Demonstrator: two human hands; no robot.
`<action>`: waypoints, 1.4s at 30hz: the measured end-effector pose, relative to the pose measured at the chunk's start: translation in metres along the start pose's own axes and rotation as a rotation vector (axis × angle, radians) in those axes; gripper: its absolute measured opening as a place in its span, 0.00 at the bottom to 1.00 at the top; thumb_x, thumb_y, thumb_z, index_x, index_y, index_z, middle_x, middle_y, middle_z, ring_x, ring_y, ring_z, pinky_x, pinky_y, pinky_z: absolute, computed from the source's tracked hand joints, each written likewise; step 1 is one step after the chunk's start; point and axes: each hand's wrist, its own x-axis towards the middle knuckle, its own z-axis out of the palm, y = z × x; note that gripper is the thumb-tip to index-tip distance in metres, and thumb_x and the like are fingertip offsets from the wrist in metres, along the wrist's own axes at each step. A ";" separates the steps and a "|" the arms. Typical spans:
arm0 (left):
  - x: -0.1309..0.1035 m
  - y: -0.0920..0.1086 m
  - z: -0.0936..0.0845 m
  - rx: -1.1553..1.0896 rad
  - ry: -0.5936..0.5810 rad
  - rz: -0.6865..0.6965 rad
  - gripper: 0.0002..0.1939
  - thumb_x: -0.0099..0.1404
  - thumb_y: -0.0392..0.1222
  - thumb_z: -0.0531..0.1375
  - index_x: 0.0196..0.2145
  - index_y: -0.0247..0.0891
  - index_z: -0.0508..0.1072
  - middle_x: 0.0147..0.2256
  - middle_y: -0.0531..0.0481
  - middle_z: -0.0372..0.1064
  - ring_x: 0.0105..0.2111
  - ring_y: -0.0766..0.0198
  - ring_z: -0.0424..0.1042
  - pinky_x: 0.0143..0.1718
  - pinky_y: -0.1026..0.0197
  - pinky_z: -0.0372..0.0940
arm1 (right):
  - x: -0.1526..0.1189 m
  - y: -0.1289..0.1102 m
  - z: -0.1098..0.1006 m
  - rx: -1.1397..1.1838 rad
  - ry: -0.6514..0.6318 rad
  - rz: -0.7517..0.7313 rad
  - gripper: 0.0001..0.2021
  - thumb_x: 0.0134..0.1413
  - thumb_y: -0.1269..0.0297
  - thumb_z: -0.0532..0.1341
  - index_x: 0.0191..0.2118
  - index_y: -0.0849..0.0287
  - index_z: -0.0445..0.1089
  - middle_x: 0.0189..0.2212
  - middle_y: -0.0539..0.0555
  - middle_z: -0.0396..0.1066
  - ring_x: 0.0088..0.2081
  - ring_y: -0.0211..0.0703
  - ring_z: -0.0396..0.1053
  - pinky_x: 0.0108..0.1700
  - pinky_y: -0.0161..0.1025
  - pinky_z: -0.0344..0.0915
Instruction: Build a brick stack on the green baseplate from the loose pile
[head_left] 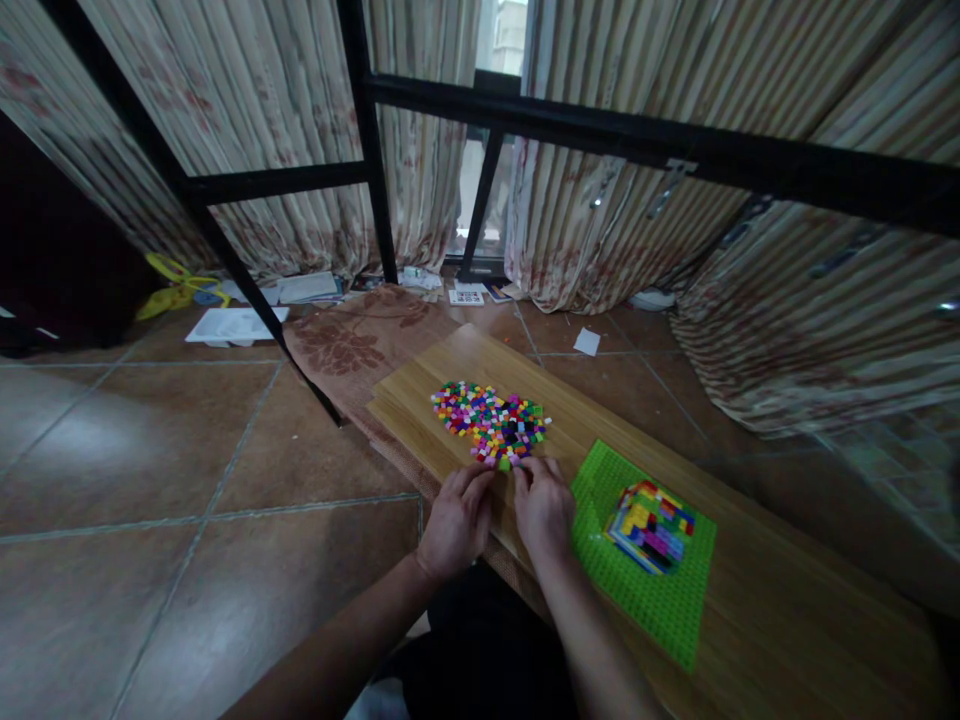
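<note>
Both hands are at the near edge of a pile of small multicoloured bricks (pixel 491 415) on the wooden board. My left hand (pixel 457 515) has its fingers pinched together, and whatever they hold is too small to make out. Beside it, my right hand (pixel 545 503) is also closed at the fingertips. A light green brick (pixel 505 464) shows between the two hands, touching or very near the right fingertips. To the right lies a green baseplate (pixel 600 470), bearing a block-shaped build of coloured bricks (pixel 651 525).
The wooden board (pixel 780 600) extends to the lower right, over a brown patterned cloth (pixel 337 345). Black metal bars (pixel 300 182) cross in front of the curtains. A white tray (pixel 234 325), papers (pixel 309 288) and a yellow item (pixel 169 295) lie on the tiled floor.
</note>
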 end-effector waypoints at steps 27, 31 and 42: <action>0.031 0.030 0.038 0.080 -0.043 0.159 0.15 0.65 0.34 0.52 0.49 0.37 0.67 0.52 0.41 0.66 0.52 0.55 0.66 0.54 0.47 0.64 | -0.048 0.096 -0.131 0.260 0.264 0.256 0.13 0.57 0.58 0.56 0.38 0.58 0.75 0.36 0.57 0.75 0.37 0.45 0.73 0.42 0.42 0.68; 0.033 0.031 0.038 0.119 -0.058 0.164 0.15 0.64 0.34 0.53 0.48 0.37 0.68 0.50 0.42 0.67 0.50 0.54 0.67 0.52 0.47 0.65 | -0.038 0.092 -0.132 0.170 0.214 0.139 0.13 0.59 0.61 0.54 0.39 0.57 0.75 0.38 0.56 0.74 0.38 0.43 0.72 0.42 0.41 0.68; 0.030 0.031 0.038 0.115 -0.075 0.165 0.15 0.65 0.34 0.52 0.48 0.37 0.68 0.51 0.42 0.66 0.50 0.54 0.66 0.52 0.48 0.64 | -0.037 0.100 -0.121 -0.142 0.215 -0.013 0.13 0.61 0.63 0.53 0.42 0.56 0.74 0.38 0.56 0.74 0.39 0.46 0.70 0.44 0.44 0.67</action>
